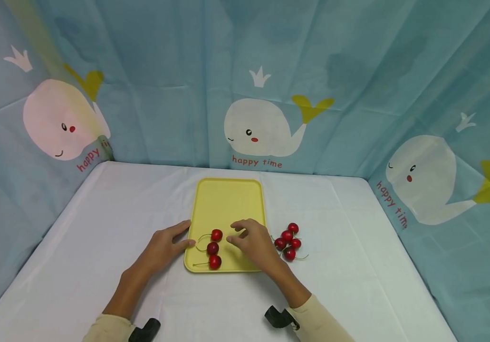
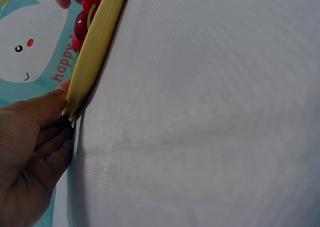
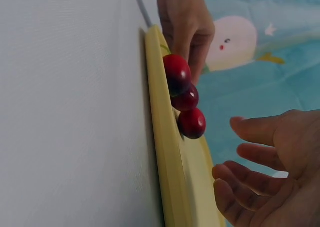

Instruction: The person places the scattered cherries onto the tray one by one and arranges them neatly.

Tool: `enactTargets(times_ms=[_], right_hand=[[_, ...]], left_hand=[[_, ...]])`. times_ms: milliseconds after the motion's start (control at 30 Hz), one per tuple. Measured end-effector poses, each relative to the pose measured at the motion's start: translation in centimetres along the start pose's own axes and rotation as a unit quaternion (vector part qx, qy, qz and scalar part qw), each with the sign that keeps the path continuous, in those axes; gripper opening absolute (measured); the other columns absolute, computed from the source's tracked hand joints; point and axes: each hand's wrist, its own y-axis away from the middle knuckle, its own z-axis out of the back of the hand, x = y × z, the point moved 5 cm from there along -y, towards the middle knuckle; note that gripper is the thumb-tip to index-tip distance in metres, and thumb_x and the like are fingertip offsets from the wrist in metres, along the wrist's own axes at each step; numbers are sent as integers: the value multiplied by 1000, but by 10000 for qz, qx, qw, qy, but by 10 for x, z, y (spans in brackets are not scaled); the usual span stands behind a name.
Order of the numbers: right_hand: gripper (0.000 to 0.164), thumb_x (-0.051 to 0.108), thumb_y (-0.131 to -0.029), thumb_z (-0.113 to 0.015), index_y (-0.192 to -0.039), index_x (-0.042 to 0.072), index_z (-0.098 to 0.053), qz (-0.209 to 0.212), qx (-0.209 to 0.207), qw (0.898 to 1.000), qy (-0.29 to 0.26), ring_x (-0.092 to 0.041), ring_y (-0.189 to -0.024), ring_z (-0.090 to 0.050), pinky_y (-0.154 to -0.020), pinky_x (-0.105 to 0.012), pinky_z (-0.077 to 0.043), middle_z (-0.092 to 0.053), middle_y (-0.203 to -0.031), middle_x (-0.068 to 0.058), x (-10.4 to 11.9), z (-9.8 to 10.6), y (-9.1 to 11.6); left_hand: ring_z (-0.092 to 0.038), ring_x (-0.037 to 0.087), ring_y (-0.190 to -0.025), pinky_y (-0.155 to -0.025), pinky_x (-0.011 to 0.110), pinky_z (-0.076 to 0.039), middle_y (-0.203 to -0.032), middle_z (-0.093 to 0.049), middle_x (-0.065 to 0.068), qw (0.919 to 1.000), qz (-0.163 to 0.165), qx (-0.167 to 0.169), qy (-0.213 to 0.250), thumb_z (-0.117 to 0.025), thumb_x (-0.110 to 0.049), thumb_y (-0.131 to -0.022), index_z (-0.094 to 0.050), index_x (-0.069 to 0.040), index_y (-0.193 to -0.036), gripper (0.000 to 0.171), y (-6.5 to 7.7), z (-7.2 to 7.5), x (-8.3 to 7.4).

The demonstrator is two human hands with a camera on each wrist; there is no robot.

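Note:
A yellow tray (image 1: 227, 204) lies on the white-covered table. In its near left part three red cherries with stems sit in a column: a far cherry (image 1: 216, 235), a middle, darker cherry (image 1: 212, 248) and a near cherry (image 1: 215, 261). My left hand (image 1: 161, 247) holds the tray's left edge, its thumb (image 2: 52, 99) at the rim and the other fingers against the outer side. Over the right part of the tray hovers my right hand (image 1: 253, 242), fingers loosely bent and apart, nothing between them. In the right wrist view, its fingertips are a short way from the cherries.
Several more cherries (image 1: 287, 243) lie in a cluster on the white tablecloth (image 1: 347, 285), just right of the tray. A blue curtain (image 1: 163, 95) printed with whales stands behind the table and along both sides. Dark wrist devices (image 1: 278, 317) are at both sleeves.

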Motion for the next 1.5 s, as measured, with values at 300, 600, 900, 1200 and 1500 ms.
enactTargets(times_ms=[300,600,900,1200,1500], right_hand=[[36,25,-95,-82,-124,5,-76,57,-52,10000,-29,-21,-97,-73,-71,-22,-61,-74,-115,-10,-4,13,11],[36,23,-93,-84,-124,5,-76,-7,-192,9998,-81,-18,-95,-73,-70,-22,-60,-74,-115,-10,-9,28,24],[35,20,-91,-86,-122,8,-77,-202,-397,9989,-114,-16,-93,-72,-67,-23,-59,-74,-115,-9,-21,43,34],[34,15,-89,-88,-120,6,-77,-225,-528,9983,-32,-13,-86,-68,-62,-22,-57,-74,-110,-10,-30,56,43],[33,13,-88,-88,-119,6,-77,-277,-670,9974,6,-13,-84,-69,-68,-22,-58,-75,-103,-5,-38,70,51]], left_hand=[[-39,43,-154,-123,61,-37,-163,-47,18,10000,84,29,6,-79,-30,-98,-47,-5,-160,74,0,0,0],[-39,43,-153,-122,61,-38,-162,-47,18,10000,65,-8,11,-79,-31,-97,-47,-5,-159,74,0,1,1],[-40,44,-153,-122,62,-38,-162,-48,18,10000,40,-35,0,-79,-32,-97,-47,-6,-159,74,0,1,1],[-39,44,-153,-122,62,-38,-162,-48,18,10000,-9,-33,24,-79,-31,-98,-47,-5,-159,74,0,-1,1],[-39,44,-153,-122,62,-38,-162,-48,18,10000,1,-32,44,-79,-31,-98,-47,-5,-159,74,0,-1,1]])
